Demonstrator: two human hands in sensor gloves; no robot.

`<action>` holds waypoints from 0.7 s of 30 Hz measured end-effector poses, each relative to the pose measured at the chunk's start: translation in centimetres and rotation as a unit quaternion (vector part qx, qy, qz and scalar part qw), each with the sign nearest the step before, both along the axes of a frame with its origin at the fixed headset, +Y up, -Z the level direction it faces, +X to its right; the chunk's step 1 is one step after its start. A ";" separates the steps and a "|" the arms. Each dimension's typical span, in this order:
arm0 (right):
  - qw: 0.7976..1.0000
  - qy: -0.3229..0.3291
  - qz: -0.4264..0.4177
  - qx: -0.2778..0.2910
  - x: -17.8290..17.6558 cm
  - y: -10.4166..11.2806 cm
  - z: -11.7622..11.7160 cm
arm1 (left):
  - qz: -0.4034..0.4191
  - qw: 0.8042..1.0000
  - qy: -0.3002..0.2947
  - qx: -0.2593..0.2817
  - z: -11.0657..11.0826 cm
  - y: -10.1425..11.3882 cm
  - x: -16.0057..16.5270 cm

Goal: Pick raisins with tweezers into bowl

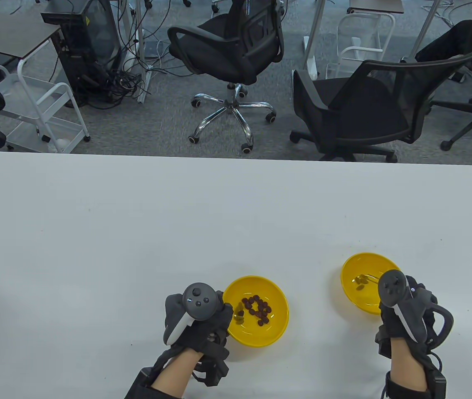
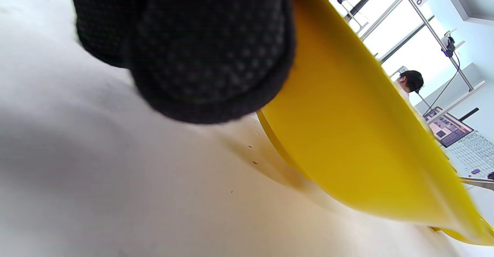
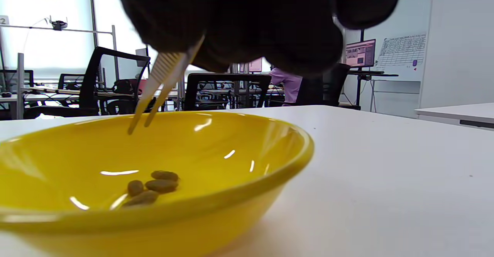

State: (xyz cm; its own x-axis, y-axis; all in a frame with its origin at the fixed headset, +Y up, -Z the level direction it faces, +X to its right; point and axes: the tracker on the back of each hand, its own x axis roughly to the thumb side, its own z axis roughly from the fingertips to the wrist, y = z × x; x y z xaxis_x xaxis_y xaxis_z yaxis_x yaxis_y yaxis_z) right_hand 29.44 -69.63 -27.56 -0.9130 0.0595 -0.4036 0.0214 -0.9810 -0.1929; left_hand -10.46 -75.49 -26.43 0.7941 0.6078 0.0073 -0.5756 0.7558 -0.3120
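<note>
A yellow bowl (image 1: 277, 328) near the front middle holds several dark raisins (image 1: 257, 311). My left hand (image 1: 219, 311) holds this bowl at its left rim; in the left wrist view a gloved finger (image 2: 200, 56) presses the bowl's outer wall (image 2: 366, 141). A second yellow bowl (image 1: 356, 262) at the right holds a few raisins (image 1: 360, 282), also seen in the right wrist view (image 3: 154, 185). My right hand (image 1: 387, 297) grips metal tweezers (image 3: 162, 83). Their tips hang slightly apart and empty above this bowl (image 3: 239, 195).
The white table (image 1: 177, 232) stretches far beyond both bowls. Behind its far edge stand two black office chairs (image 1: 356, 108), a white cart (image 1: 40, 108) and cables on the floor.
</note>
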 end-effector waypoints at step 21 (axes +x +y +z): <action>0.932 0.361 0.007 0.035 -15.6 -0.1 4.1 | 0.008 1.000 -0.016 -0.001 0.2 0.0 0.5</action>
State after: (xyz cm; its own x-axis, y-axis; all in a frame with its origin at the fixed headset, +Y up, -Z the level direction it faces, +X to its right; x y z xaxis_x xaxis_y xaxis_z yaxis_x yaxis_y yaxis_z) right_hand 13.82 -69.76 -23.46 -0.9461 0.0482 0.3203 -0.1259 -0.9659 -0.2263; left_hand -9.98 -75.52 -26.22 0.7840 0.6199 0.0323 -0.5767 0.7466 -0.3318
